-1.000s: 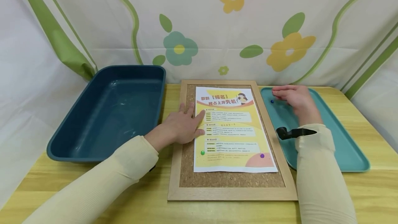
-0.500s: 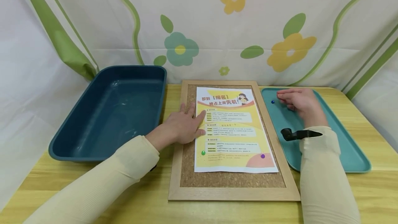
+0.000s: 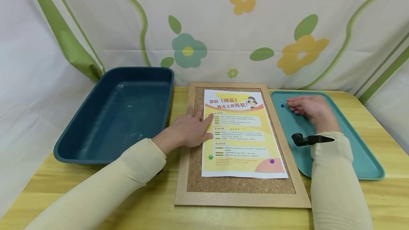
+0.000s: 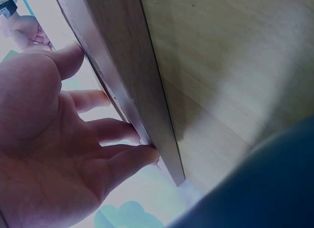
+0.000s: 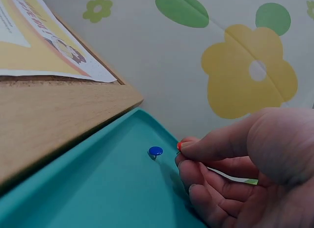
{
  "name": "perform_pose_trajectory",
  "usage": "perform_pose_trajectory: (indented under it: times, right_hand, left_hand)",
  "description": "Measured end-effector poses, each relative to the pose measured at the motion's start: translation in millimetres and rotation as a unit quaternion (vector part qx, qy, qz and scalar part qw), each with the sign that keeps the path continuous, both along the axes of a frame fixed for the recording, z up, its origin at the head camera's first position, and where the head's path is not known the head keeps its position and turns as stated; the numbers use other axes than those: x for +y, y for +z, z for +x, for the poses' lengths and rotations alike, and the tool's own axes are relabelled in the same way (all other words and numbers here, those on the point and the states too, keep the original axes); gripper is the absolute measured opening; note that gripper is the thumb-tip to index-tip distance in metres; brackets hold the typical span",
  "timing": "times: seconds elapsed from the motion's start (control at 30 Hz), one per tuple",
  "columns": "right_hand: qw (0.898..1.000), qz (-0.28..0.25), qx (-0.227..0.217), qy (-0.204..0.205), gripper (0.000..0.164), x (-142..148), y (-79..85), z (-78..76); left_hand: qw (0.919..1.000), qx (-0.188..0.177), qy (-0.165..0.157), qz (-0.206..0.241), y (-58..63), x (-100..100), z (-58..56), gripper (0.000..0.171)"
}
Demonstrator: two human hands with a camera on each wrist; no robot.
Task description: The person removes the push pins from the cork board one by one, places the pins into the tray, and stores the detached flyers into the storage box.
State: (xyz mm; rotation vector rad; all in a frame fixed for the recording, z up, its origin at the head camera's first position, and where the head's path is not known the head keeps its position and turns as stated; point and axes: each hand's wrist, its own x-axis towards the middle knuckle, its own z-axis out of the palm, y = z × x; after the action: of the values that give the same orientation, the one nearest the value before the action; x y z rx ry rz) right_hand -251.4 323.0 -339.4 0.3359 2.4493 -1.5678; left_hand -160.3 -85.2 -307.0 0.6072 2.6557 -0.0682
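Between thumb and fingers, my right hand (image 3: pixel 314 109) pinches a red thumbtack (image 5: pixel 179 146) over the far-left part of the teal tray (image 3: pixel 354 144). Close to those fingertips, a blue thumbtack (image 5: pixel 155 151) rests on the tray. My left hand (image 3: pixel 191 129) lies spread across the left side of the wood-framed corkboard (image 3: pixel 239 186), its thumb and a finger reaching the edge of a printed poster (image 3: pixel 236 168). In the poster's lower part sit a green thumbtack (image 3: pixel 211 157) at left and a purple thumbtack (image 3: pixel 272 161) at right.
A deep dark-blue tub (image 3: pixel 127 113) stands left of the board on the wooden table (image 3: pixel 153 205). Behind everything hangs a flower-patterned curtain (image 3: pixel 217 27). The tray sits close along the board's right side.
The right hand has come down and slightly to the right, so its fingertips are nearer the blue thumbtack's level. The left hand keeps its place on the board; the head view shifts slightly.
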Motion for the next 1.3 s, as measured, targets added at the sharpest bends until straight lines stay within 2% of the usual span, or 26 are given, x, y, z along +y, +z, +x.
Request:
perform_pose_trajectory:
  times: [0.27,0.47,0.73,0.93,1.03,1.3]
  right_hand:
    - [1.0,0.019,0.006,0.004,0.027,2.9,-5.1,-1.1]
    - [0.999,0.038,0.004,0.005,0.014,2.9,-5.5,0.7]
    - [0.999,0.051,0.006,0.003,0.015,2.1,-3.9,3.0]
    - [0.997,0.078,0.0,0.007,0.037,-0.8,-3.0,2.2]
    - [0.997,0.083,-0.004,0.004,0.04,-1.8,-2.3,3.4]
    - [0.998,0.066,-0.002,0.001,0.016,-1.4,-2.3,3.3]
  left_hand:
    - [1.0,0.0,0.001,0.0,0.7,0.0,0.1,0.074]
    - [1.0,-0.002,0.002,-0.001,0.0,0.8,0.2,0.074]
    - [1.0,0.002,0.004,-0.007,1.7,2.7,0.1,0.074]
    - [0.9999,0.002,0.01,-0.003,1.4,2.6,0.8,0.074]
    - [0.9999,0.002,0.009,-0.005,0.7,2.9,1.3,0.075]
    - [0.9999,0.004,0.005,-0.015,1.0,2.7,0.2,0.075]
